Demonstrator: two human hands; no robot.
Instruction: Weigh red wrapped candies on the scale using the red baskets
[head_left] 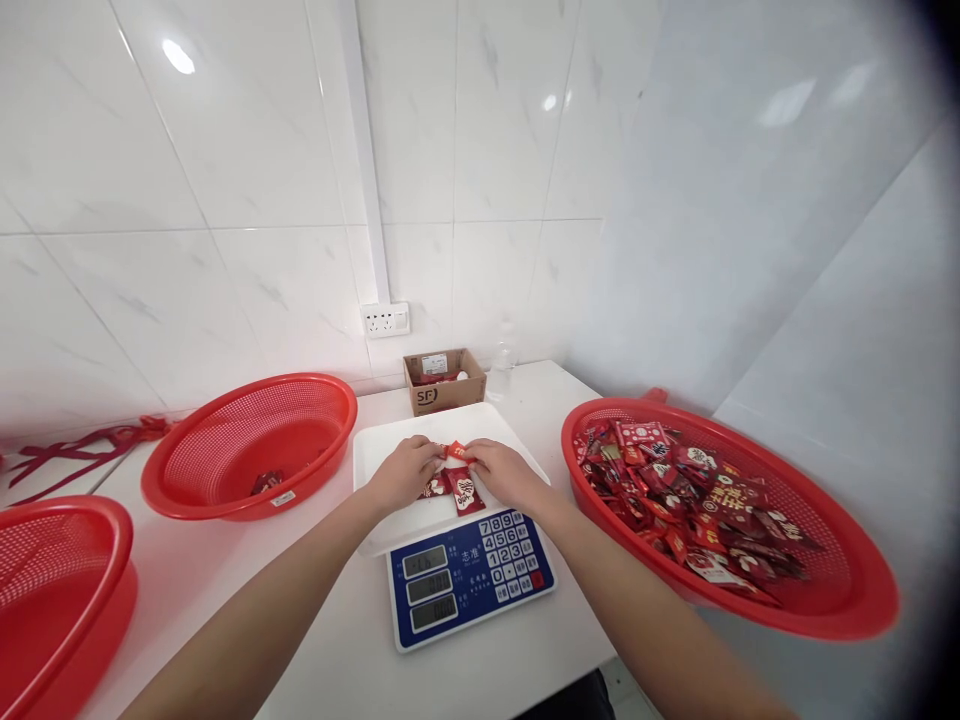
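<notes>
Over the white tray (379, 437) of a digital scale (474, 580), my left hand (405, 472) and my right hand (508, 473) are close together, fingers bent inward. Both pinch a small bright red packet (456, 451), one at each side of it. Below it two dark red packets with white print lie on the tray: one (465, 491) in the middle and one (435, 487) by my left fingers, partly hidden. The scale's blue panel has three displays and a keypad, and faces me.
A red basket (840, 600) heaped with red packets stands on the right. On the left are a red basket (172, 488) with a few packets and another red basket (112, 545). A cardboard box (450, 396) and a clear bottle (505, 350) stand behind the scale, by the wall.
</notes>
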